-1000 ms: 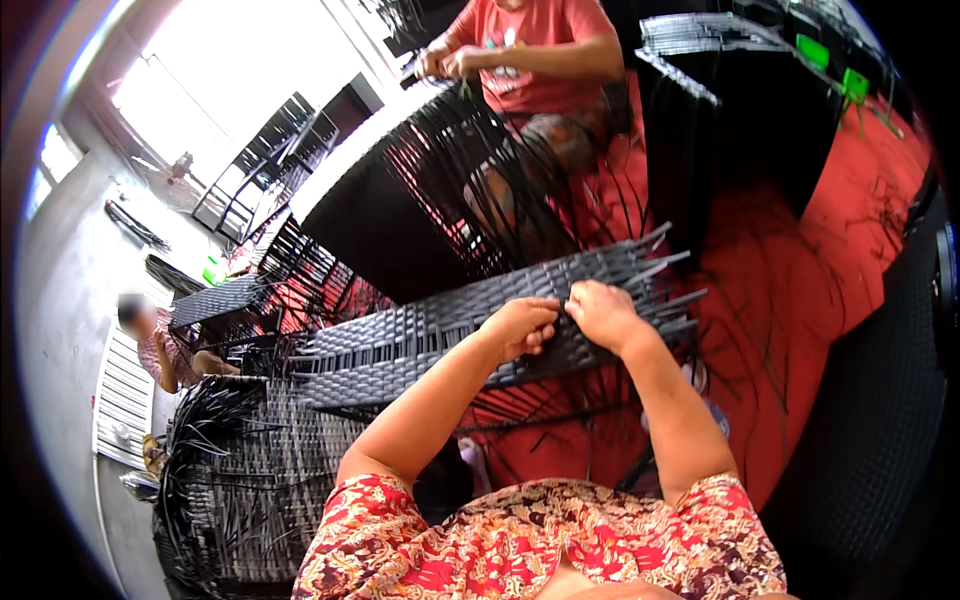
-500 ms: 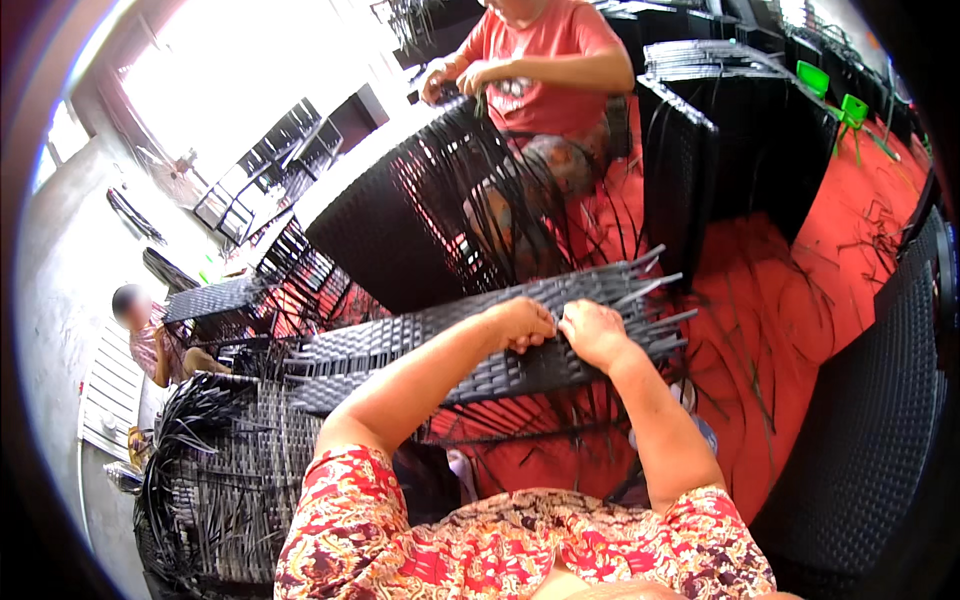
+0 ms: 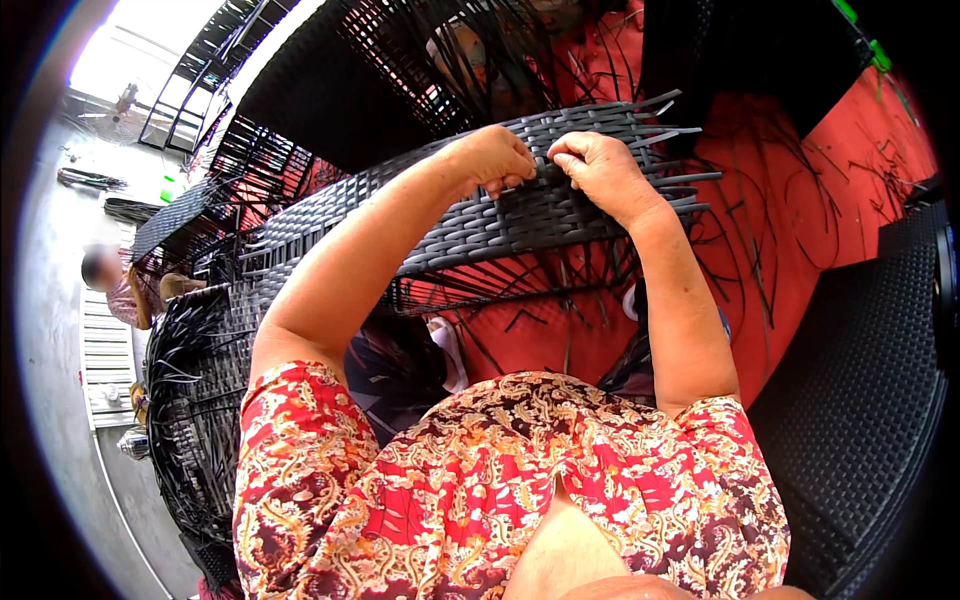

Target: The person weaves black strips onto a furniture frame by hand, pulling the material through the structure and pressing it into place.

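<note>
A long grey-black woven panel (image 3: 470, 232) of flat plastic strips lies across in front of me, with loose strip ends (image 3: 690, 178) sticking out at its right. Over its middle, my left hand (image 3: 494, 162) is closed, its fingers curled down at the weave. Close beside it, my right hand (image 3: 606, 172) pinches with thumb and forefinger. The two hands' fingertips are a small gap apart. Whatever strip they grip is too small to make out. Thin dark strands hang beneath the panel's near edge.
Red flooring (image 3: 745, 250) with scattered strip scraps spreads to the right. A dark woven panel (image 3: 860, 400) stands at the right edge. At the left is a bundle of woven work (image 3: 200, 400) with loose strands. A large dark woven piece (image 3: 330, 90) stands beyond; another person (image 3: 125, 285) sits far left.
My view has tipped downward, so the panel and both hands sit higher in the picture. Both hands stay at the panel's middle. The co-worker's upper body across from me has left view.
</note>
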`<state>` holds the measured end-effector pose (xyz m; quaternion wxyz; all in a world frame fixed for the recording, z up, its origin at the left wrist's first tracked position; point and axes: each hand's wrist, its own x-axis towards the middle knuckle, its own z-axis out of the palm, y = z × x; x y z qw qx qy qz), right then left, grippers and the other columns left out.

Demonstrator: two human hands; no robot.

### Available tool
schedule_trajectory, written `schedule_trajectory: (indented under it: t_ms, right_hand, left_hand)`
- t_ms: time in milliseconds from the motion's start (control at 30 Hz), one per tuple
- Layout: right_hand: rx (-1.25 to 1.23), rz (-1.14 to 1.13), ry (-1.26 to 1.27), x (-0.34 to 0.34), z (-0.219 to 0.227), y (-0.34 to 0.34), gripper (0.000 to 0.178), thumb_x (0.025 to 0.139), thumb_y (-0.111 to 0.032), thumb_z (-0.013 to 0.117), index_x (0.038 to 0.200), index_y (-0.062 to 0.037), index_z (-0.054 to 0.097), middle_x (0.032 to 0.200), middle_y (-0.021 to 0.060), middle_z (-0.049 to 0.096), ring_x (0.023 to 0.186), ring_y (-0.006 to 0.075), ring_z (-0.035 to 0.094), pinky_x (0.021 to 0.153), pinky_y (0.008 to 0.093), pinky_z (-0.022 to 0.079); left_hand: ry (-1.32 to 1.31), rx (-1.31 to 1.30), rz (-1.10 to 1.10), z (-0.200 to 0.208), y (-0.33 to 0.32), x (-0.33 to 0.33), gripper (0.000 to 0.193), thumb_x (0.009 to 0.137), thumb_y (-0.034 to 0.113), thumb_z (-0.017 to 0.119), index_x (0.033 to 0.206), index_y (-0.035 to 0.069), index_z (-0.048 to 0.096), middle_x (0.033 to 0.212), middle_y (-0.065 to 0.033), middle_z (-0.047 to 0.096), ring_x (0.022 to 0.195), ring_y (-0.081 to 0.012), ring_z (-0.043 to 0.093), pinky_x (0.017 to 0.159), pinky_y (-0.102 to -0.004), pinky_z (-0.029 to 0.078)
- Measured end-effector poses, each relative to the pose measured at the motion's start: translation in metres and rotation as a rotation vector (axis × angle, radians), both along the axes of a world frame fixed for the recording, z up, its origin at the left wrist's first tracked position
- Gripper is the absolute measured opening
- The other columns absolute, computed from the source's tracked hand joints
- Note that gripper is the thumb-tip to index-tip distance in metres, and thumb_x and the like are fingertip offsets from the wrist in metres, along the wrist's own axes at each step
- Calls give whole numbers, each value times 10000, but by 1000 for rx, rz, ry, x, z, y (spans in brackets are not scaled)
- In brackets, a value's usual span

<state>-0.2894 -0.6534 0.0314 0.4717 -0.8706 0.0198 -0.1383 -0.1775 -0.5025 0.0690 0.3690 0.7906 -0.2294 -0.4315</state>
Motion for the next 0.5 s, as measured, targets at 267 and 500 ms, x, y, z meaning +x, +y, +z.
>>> schedule_trajectory:
  t_ms: [267, 500]
  right_hand:
    - [46, 35, -228, 14, -2, 10, 146, 820, -131, 601, 916, -41, 663, 919, 124, 597, 878, 272, 568, 777, 342, 461]
    - [-98, 118, 12, 22, 0, 28, 263, 821, -305, 608, 812, -44, 637, 891, 114, 575, 875, 283, 551, 780, 366, 444]
  left_hand:
    - [-155, 65, -107, 21, 11, 10, 101, 760, 109, 611, 780, 13, 591, 517, -10, 469, 377, -88, 372, 358, -236, 313]
    - [-133, 3, -48, 13, 34, 10, 134, 783, 121, 612, 844, 1, 616, 530, -9, 495, 374, -78, 404, 352, -216, 337]
